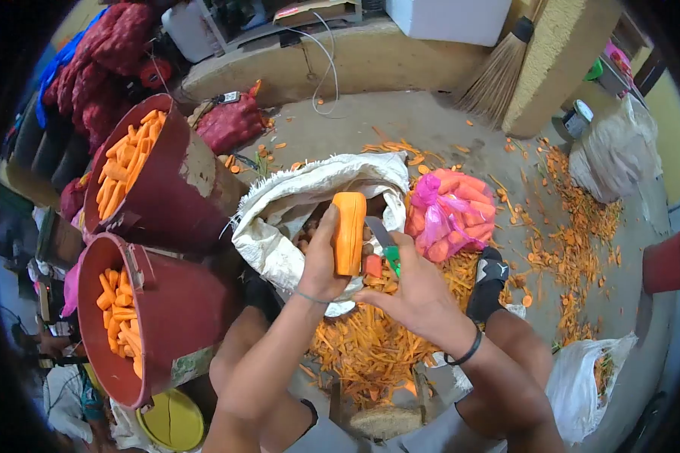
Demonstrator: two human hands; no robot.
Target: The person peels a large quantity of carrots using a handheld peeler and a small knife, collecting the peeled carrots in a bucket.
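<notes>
In the head view, my left hand (323, 260) is wrapped round a thick peeled carrot (349, 230), held upright. My right hand (423, 294) grips a green-handled knife (392, 255), its blade tilted up beside the carrot. A small red piece (372, 265) shows between the two hands. Below them, a white woven sack (279, 192) gapes with its rim rolled back, and brownish contents partly show inside. A thick heap of orange peelings (370, 347) covers the floor between my legs. Just right of the sack sits a pink plastic bag (449, 219) full of carrots.
Two large dark red buckets (196, 302) (181, 177) with peeled carrots stand on the left. Red mesh sacks (230, 124) lie behind them. More peelings (563, 241) litter the floor at right, near white bags (616, 155) (585, 385). A broom (495, 79) leans by the pillar.
</notes>
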